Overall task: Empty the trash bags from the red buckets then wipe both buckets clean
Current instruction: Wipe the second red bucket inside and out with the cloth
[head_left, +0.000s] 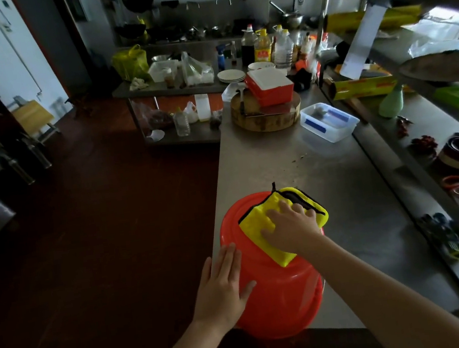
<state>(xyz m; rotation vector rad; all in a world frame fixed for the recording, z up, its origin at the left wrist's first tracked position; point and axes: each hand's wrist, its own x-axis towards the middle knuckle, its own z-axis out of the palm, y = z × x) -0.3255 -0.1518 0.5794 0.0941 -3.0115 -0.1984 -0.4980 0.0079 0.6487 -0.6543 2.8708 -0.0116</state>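
Lower centre, the flat right hand (292, 228) presses a yellow cloth (256, 224) on the upturned red bucket (280, 293). The flat left hand (223, 286) touches its side. A clear tub (330, 125) stands beyond.

On the steel counter (344, 202), a round chopping block (267, 123) under a red box (271, 88), beside a clear plastic tub (332, 134)

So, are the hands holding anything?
Nothing is gripped: the right hand presses the yellow cloth flat onto the upturned red bucket; the left hand lies flat on its side.
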